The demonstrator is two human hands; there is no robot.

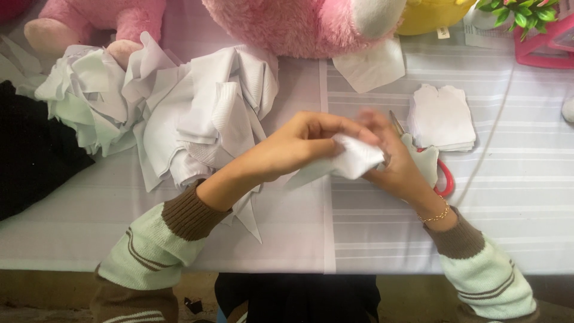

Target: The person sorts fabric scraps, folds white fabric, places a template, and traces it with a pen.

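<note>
Both hands meet over the middle of the table on a small white cloth piece (353, 161). My left hand (299, 143) pinches its top edge with fingers and thumb. My right hand (391, 158) grips the same piece from the right and is a little blurred. Red-handled scissors (443, 176) lie on the table just behind my right hand, blades pointing away. Whether the right hand touches them I cannot tell.
A heap of white fabric scraps (167, 101) lies at the left. A neat stack of cut white pieces (442, 116) sits at the right. Pink plush toys (299, 24) line the far edge, with a pink box (547, 45) and a plant. The striped tablecloth (406, 239) covers the table.
</note>
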